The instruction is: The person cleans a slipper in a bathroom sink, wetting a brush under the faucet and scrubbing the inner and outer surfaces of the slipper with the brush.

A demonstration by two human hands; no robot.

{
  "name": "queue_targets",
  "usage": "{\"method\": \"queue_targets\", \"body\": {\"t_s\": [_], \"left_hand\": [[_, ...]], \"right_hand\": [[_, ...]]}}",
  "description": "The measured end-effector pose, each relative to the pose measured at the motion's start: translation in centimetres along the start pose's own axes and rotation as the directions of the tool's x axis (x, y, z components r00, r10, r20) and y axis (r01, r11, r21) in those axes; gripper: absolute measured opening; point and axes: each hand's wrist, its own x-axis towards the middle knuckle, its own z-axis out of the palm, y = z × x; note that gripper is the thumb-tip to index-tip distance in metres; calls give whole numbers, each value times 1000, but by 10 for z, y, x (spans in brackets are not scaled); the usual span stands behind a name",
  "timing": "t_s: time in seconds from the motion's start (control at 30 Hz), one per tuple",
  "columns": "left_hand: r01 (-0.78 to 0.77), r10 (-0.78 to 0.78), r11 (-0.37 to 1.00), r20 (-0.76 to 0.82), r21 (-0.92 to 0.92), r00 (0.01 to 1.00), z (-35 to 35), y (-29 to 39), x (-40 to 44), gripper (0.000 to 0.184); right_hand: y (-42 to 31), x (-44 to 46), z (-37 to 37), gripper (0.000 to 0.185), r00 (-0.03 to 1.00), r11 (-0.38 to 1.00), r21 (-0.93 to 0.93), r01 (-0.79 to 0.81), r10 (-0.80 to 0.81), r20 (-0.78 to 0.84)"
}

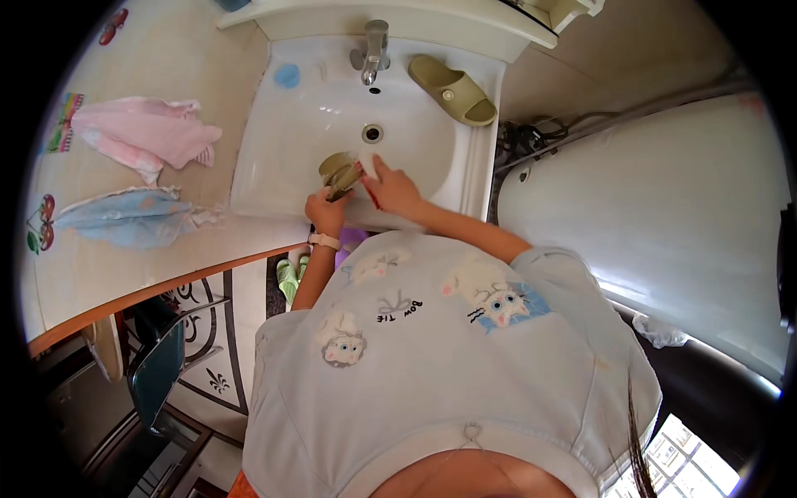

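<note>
Over the near part of the white sink (257,166), my left hand (325,214) grips an olive-green slipper (337,169), tilted so that its strap opening shows. My right hand (393,191) is closed around a small white and red brush-like thing (366,163), held against or very close to the slipper's right side. My fingers partly cover it, so its exact kind is unclear. A matching olive slipper (452,90) lies on the sink's back right ledge, its strap facing up.
A chrome faucet (375,51) stands behind the drain (373,134). A blue round thing (287,76) sits on the back left ledge. Pink cloth (149,133) and blue cloth (124,217) lie on the left counter (100,286). A white appliance (647,199) is at the right. Green slippers (287,279) rest below.
</note>
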Motion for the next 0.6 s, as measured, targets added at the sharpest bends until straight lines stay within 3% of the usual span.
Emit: {"method": "queue_targets", "body": {"t_s": [0.03, 0.07, 0.13, 0.23, 0.27, 0.3, 0.33, 0.37, 0.4, 0.43, 0.47, 0.53, 0.57, 0.6], "left_hand": [[21, -21, 1000, 0, -15, 1000, 2, 0, -1, 27], [30, -30, 999, 6, -13, 1000, 4, -1, -8, 27], [-97, 89, 987, 64, 127, 994, 5, 14, -18, 32], [-146, 144, 981, 28, 126, 989, -5, 34, -22, 31], [-131, 156, 973, -120, 192, 981, -3, 38, -22, 24], [-126, 151, 973, -119, 191, 981, -1, 38, -21, 24], [-186, 192, 980, -87, 75, 977, 0, 36, -16, 22], [-246, 243, 968, -61, -43, 968, -2, 34, -10, 20], [-252, 249, 967, -65, -43, 966, -5, 32, -5, 20], [-53, 57, 998, 91, -46, 994, -10, 29, -4, 20], [150, -142, 989, 252, -13, 957, -14, 28, -8, 21], [113, -97, 992, 255, -51, 962, -25, 42, -14, 20], [76, -51, 993, 242, -93, 969, -27, 48, -14, 19], [-77, 103, 981, 138, -180, 985, -18, 38, -13, 18]], "right_hand": [[-12, -11, -3, 61, 1000, 1000, -5, -3, 3, 3], [-25, -22, -5, 61, 995, 989, -112, 95, -97, -10], [-31, -31, 3, 61, 930, 903, -263, 338, -364, -54], [-25, -17, -14, 60, 971, 925, -313, 213, -235, -34], [-17, -4, -20, 60, 971, 924, -318, 212, -235, -36], [-12, 7, -25, 60, 985, 954, -267, 136, -159, -67], [-7, 13, -25, 60, 992, 976, -207, 61, -81, -94], [-4, 13, -18, 60, 992, 977, -201, 63, -84, -95], [-12, 3, -18, 60, 983, 958, -234, 166, -180, -39], [-18, -8, -16, 60, 964, 929, -260, 262, -266, 23], [-20, -19, -13, 60, 966, 933, -256, 255, -258, 23], [-20, -33, -11, 59, 851, 770, -369, 521, -500, 160], [-15, -26, -11, 59, 853, 769, -375, 518, -497, 161], [-6, -12, -10, 59, 930, 873, -330, 358, -366, 41]]}}
